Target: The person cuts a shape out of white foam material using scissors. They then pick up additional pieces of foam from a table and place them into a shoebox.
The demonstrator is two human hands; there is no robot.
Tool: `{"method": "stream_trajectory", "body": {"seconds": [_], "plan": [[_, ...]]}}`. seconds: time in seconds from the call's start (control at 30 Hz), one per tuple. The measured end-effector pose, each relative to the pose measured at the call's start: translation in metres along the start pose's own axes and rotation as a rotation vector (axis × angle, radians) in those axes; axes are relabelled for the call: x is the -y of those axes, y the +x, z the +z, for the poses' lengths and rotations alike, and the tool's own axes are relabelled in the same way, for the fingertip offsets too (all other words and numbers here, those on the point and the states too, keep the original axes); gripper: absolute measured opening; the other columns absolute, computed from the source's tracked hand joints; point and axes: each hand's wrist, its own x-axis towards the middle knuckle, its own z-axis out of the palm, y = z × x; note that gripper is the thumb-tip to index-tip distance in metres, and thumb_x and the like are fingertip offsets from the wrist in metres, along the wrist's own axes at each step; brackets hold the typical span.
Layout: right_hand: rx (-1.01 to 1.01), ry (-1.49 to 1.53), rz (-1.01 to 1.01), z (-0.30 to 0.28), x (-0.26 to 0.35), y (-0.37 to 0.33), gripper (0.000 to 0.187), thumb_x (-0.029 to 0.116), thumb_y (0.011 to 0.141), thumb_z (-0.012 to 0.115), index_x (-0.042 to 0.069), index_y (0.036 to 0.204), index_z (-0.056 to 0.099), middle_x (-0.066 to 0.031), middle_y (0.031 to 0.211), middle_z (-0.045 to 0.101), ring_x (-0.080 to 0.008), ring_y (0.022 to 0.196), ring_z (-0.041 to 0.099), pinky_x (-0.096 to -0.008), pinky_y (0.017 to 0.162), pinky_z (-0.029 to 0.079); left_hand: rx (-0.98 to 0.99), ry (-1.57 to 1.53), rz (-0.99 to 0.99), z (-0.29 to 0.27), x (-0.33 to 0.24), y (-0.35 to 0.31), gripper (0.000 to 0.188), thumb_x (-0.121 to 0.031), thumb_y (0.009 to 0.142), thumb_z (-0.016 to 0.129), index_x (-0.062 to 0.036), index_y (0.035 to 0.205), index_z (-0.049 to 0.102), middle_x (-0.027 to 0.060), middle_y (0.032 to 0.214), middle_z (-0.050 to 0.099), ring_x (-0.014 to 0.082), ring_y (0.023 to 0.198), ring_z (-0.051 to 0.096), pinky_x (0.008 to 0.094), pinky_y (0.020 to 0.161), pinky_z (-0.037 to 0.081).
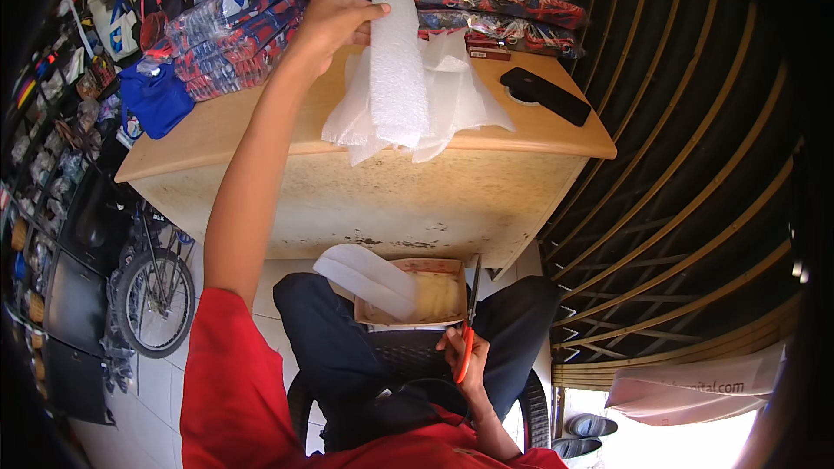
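Note:
My left hand reaches out over the wooden desk, thumb and fingers closed on the upper part of a white foam sheet. That strip hangs down over more loose foam sheets draped at the desk's front edge. Low in front of my lap, my right hand grips scissors with orange handles, their dark blades pointing up and away. Left of the blades, a cardboard box sits between my knees. Another piece of white foam leans out of its left side.
Plastic-wrapped packs are stacked at the desk's left, with more packs at the back right. A black phone lies on the desk's right. A folding metal gate stands right; a bicycle is at left.

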Motion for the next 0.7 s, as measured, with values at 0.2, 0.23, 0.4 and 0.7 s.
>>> {"method": "stream_trajectory", "body": {"seconds": [0.2,0.23,0.4,0.7], "plan": [[-0.026,-0.020,0.074,-0.034,-0.002,-0.003,0.026,0.022,0.092,0.064,-0.001,0.080,0.063,-0.0086,0.063,0.064,-0.0061,0.037,0.040,-0.0218,0.036,0.027,-0.454,0.557,0.147,0.008,0.014,-0.012,0.053,-0.043,0.092,0.061,0.0096,0.097,0.065,0.0175,0.084,0.067,0.0182,0.079,0.065,0.0310,0.071,0.051],[-0.058,-0.024,0.098,-0.037,0.003,-0.002,0.026,0.021,0.092,0.065,0.000,0.076,0.064,-0.0054,0.062,0.062,-0.0040,0.039,0.040,-0.0209,0.036,0.028,-0.499,0.347,0.174,0.006,0.022,-0.035,0.051,-0.043,0.093,0.060,0.0074,0.095,0.065,0.0155,0.082,0.067,0.0165,0.077,0.063,0.0294,0.068,0.049],[-0.069,-0.042,0.083,-0.068,-0.007,-0.004,0.023,0.019,0.091,0.065,-0.002,0.083,0.063,-0.0087,0.063,0.062,-0.0049,0.039,0.041,-0.0201,0.036,0.028,-0.386,0.258,-0.344,-0.031,0.171,-0.199,0.042,-0.041,0.093,0.060,0.0010,0.091,0.066,0.0109,0.081,0.068,0.0173,0.071,0.063,0.0309,0.064,0.047],[0.055,0.027,0.133,-0.082,-0.008,-0.002,0.033,0.031,0.087,0.063,-0.002,0.081,0.061,-0.0079,0.059,0.058,-0.0076,0.039,0.043,-0.0201,0.035,0.027,0.607,0.846,-0.829,0.022,0.424,-0.295,0.076,-0.057,0.069,0.078,0.0065,0.109,0.064,0.0237,0.111,0.065,0.0359,0.107,0.063,0.0413,0.093,0.049]]}}
